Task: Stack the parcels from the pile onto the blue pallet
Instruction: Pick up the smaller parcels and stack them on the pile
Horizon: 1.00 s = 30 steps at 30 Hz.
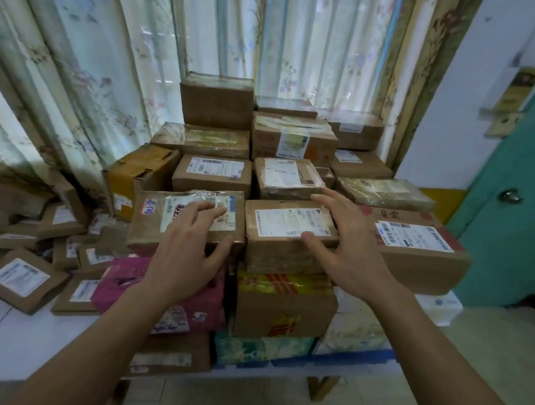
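Observation:
A tall stack of cardboard parcels stands on the blue pallet [353, 361], whose edge shows low at the right. My left hand [191, 251] rests with spread fingers on the near top parcel with a taped white label [155, 223]. My right hand [348, 241] hovers open over the right edge of the neighbouring brown parcel [276, 234], thumb at its front edge; whether it touches I cannot tell. A pile of flat brown parcels [37, 251] lies on the floor at the left. Neither hand grips anything.
Floral curtains [111, 67] hang behind the stack. A teal door [516, 217] with a knob stands at the right. A pink parcel [120, 284] and a yellow-red printed box [285, 306] sit lower in the stack. Pale tiled floor lies in front.

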Each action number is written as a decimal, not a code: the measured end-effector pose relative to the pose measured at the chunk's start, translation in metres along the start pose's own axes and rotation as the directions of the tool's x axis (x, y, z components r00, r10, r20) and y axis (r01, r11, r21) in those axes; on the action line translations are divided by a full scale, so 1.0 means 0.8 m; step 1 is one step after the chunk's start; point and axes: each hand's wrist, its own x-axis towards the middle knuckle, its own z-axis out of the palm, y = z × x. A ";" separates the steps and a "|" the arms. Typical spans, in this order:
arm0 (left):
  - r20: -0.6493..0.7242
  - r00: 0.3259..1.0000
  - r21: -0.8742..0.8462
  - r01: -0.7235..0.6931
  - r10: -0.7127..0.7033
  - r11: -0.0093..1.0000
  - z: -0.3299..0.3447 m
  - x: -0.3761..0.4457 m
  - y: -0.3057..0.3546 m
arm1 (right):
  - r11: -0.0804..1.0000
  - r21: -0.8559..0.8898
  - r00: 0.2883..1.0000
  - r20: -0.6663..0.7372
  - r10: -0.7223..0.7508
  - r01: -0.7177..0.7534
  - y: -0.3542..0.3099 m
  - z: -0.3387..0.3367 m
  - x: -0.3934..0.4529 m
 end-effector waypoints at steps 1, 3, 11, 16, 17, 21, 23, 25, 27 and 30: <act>-0.011 1.000 0.023 0.018 -0.018 1.000 -0.009 0.000 -0.010 | 1.000 -0.027 1.000 0.003 -0.014 0.014 -0.012 0.004 0.008; -0.034 0.998 0.082 0.049 -0.047 0.995 -0.029 -0.003 -0.032 | 0.997 -0.064 0.999 0.017 -0.043 0.044 -0.039 0.018 0.023; -0.136 0.966 0.021 0.223 -0.218 0.975 -0.102 -0.017 -0.166 | 0.991 -0.017 0.987 0.094 -0.129 0.131 -0.152 0.118 0.077; 0.042 0.916 -0.110 0.401 -0.399 0.909 -0.110 0.001 -0.250 | 0.993 -0.048 0.989 0.113 -0.101 0.107 -0.212 0.178 0.104; 0.092 0.912 -0.135 0.408 -0.399 0.903 -0.106 0.006 -0.263 | 0.992 -0.052 0.988 0.118 -0.105 0.112 -0.221 0.189 0.109; 0.231 0.916 -0.235 0.380 -0.329 0.895 -0.087 0.020 -0.289 | 0.995 -0.090 0.994 0.108 -0.033 0.043 -0.250 0.221 0.121; 0.274 0.919 -0.263 0.355 -0.284 0.897 -0.079 0.020 -0.293 | 0.996 -0.088 0.996 0.088 -0.001 0.009 -0.260 0.233 0.122; 0.302 0.918 -0.285 0.343 -0.256 0.895 -0.073 0.019 -0.296 | 0.995 -0.093 0.996 0.080 0.027 -0.020 -0.269 0.243 0.123; 0.307 0.922 -0.305 0.328 -0.234 0.894 -0.071 0.018 -0.299 | 0.993 -0.108 0.996 0.077 0.053 -0.044 -0.276 0.250 0.123; 0.317 0.922 -0.327 0.325 -0.221 0.888 -0.072 0.018 -0.307 | 0.991 -0.125 0.995 0.081 0.062 -0.051 -0.288 0.256 0.126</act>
